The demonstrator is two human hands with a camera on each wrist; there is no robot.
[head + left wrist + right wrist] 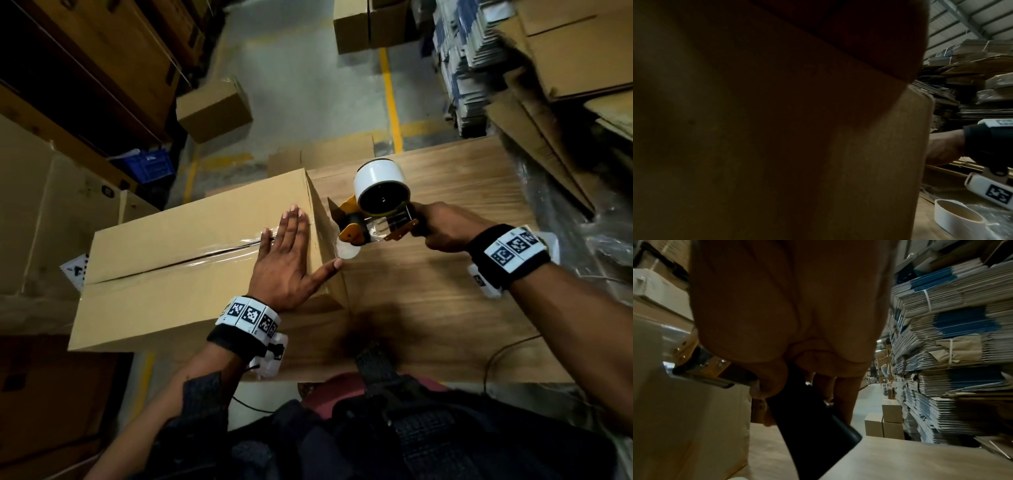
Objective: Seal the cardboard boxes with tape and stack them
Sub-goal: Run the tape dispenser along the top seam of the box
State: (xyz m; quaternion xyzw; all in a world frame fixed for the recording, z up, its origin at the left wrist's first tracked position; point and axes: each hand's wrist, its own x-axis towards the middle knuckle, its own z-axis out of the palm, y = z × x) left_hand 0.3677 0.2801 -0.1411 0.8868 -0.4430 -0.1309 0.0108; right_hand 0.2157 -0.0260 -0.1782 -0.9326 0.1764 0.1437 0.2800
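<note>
The left wrist view is almost wholly blocked by the dark side of the cardboard box (777,146), and the spare tape roll (957,217) is cut by the lower edge. In the right wrist view the right hand (789,313) hides most of the tape dispenser (701,363). The flat cardboard stacks (951,337) are motion-blurred.
</note>
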